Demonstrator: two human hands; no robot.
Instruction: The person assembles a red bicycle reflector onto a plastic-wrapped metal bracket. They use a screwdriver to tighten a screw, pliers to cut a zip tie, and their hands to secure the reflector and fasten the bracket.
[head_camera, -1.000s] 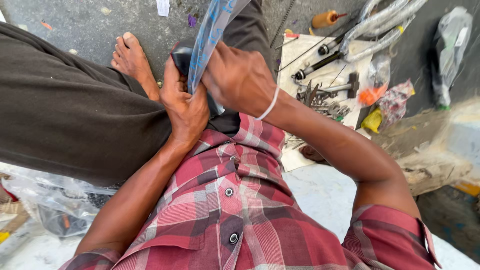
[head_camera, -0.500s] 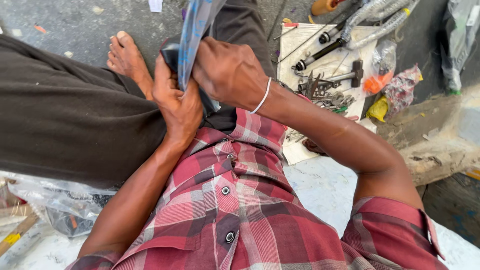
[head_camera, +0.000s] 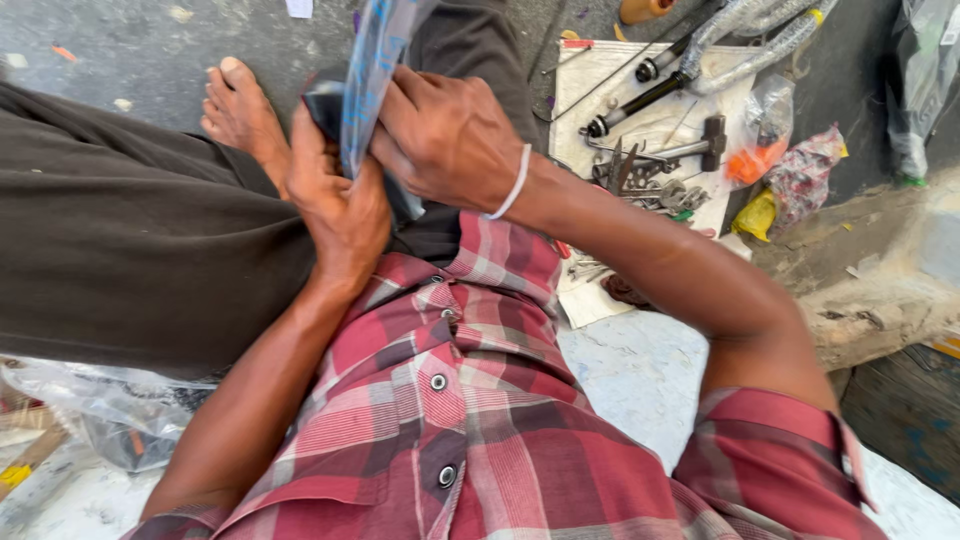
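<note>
Two hands close together on a blue-printed clear plastic packet (head_camera: 372, 70) over the lap: the left hand (head_camera: 335, 200) grips a dark object (head_camera: 325, 105) beneath it, the right hand (head_camera: 445, 135) clamps the packet. Tools (head_camera: 650, 170) lie at two o'clock on white paper (head_camera: 590, 300).

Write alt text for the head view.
Both hands, left hand and right hand, grip a blue-printed clear plastic packet with a dark object over the lap. Tools lie on a white sheet to the right.
</note>
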